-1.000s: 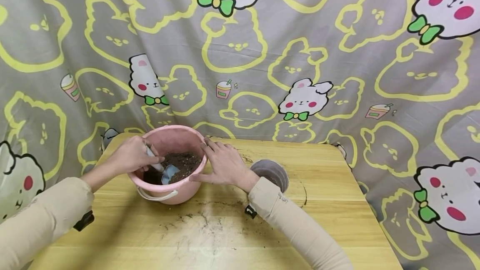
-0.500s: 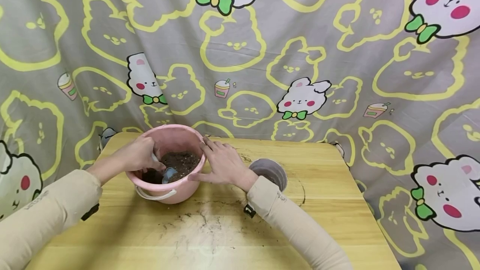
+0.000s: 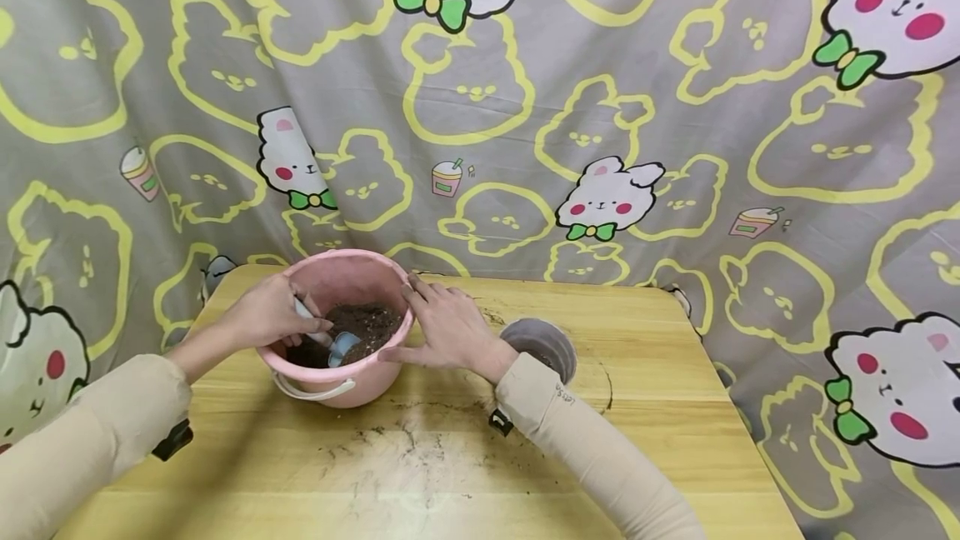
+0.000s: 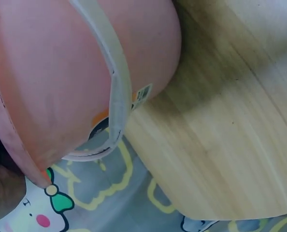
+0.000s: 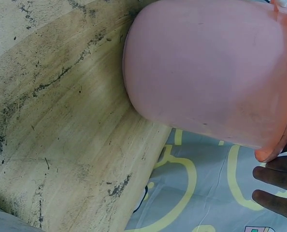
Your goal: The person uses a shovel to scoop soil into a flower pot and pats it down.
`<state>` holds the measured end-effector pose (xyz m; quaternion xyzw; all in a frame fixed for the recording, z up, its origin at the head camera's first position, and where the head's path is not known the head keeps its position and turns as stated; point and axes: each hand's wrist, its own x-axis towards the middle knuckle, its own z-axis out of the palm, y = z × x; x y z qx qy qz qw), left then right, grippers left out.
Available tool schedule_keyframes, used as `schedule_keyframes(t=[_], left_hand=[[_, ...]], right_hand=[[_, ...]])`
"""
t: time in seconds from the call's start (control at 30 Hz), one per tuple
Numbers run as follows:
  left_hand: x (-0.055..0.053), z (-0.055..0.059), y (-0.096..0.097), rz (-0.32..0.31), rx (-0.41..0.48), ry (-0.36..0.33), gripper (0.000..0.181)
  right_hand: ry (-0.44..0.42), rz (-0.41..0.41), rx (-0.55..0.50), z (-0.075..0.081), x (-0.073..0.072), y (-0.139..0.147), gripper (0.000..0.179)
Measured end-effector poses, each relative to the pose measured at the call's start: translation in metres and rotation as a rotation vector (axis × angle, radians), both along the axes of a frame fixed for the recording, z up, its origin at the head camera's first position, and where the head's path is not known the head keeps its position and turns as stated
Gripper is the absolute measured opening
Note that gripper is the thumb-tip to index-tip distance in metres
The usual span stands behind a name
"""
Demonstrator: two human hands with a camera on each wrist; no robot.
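A pink bucket (image 3: pixel 369 383) with a white handle (image 3: pixel 313 391) stands on the wooden table, with dark soil (image 3: pixel 367 325) inside. My left hand (image 3: pixel 272 312) reaches over its left rim and grips the pale handle of a small trowel (image 3: pixel 343 347), whose light blue blade is partly in the soil. Spread along the right rim, my right hand (image 3: pixel 452 330) rests against the bucket. In the right wrist view its straight fingers (image 5: pixel 275 178) lie at the rim. The left wrist view shows the bucket's outer wall (image 4: pixel 47 82) and only a corner of the left hand.
A grey pot (image 3: pixel 542 342) with soil in it stands to the right, partly behind my right forearm. Soil crumbs (image 3: pixel 408 436) are scattered over the table (image 3: pixel 645 457). A patterned curtain (image 3: pixel 495 132) hangs close behind the table's back edge.
My left hand dipped rightward and deeper into the bucket with the trowel, then drew back up to the left, showing more of the trowel's handle. The right hand stays at the rim.
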<state>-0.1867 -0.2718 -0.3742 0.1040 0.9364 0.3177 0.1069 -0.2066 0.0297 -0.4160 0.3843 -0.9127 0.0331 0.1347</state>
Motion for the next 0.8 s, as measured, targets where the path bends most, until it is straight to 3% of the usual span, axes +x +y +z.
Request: schedule_keyframes(t=[0.17,0.43,0.67,0.8], left_hand=[[0.0038,0.0025,0.0004,0.074,0.062,-0.003,0.027],[0.005,-0.0003,0.0066,0.065,0.11,0.021,0.027],[0.0087,0.0024,-0.0017,0.166,0.144,-0.026,0.041],[0.0098,0.0035,-0.0023,0.178,0.156,-0.045,0.046]], right_hand=[[-0.007,-0.004,0.006,0.0006,0.0007,-0.0004,0.11],[-0.014,-0.005,0.004,0.0004,0.0005,-0.0005,0.11],[-0.024,-0.003,-0.003,0.0002,0.0005,-0.0009,0.11],[-0.019,-0.001,-0.002,0.0011,0.001,-0.0005,0.109]])
